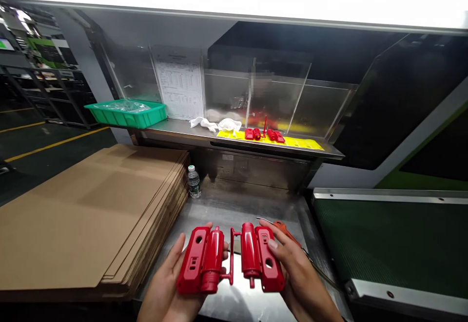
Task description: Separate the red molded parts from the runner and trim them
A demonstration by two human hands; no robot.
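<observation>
I hold a red moulded plastic piece [230, 259] over the steel worktop, two shells joined by a thin runner in the middle. My left hand [168, 279] cups the left shell from below and behind. My right hand [297, 273] grips the right shell, thumb on its face. An orange-handled cutter [286, 231] lies on the worktop just behind my right hand.
A thick stack of flat cardboard sheets [87, 215] fills the left. A small water bottle [194, 182] stands by it. The steel shelf [241, 142] carries a green tray [126, 113], white cloths [215, 124], more red parts [264, 134] on a yellow sheet. A green conveyor [395, 244] runs at right.
</observation>
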